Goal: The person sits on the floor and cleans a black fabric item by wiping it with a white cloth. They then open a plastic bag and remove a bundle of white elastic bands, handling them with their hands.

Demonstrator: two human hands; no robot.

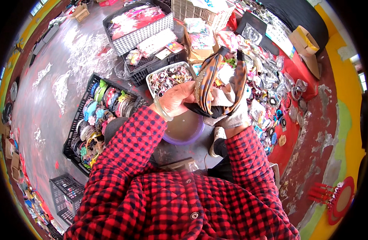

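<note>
A wide fabric headband point(203, 82), brown and orange with dark patches and a beaded strip, is held up in front of me, its dark ends pointing away. My left hand point(176, 99), bare with a pale bangle at the wrist, pinches its left side. On the right side my right hand point(233, 117) is closed around the headband's lower part; it is covered by a whitish glove or cloth, and its fingers are partly hidden. Below both hands stands a purple basin point(198, 134) of cloudy liquid.
A black crate of headbands point(68, 148) lies at left. Ahead are a white basket of hair ties point(170, 76), a grey-and-white crate point(142, 36) and a cardboard box point(201, 54). Loose hair accessories point(272, 94) heap on red sheeting at right. A smaller black crate point(64, 200) sits lower left.
</note>
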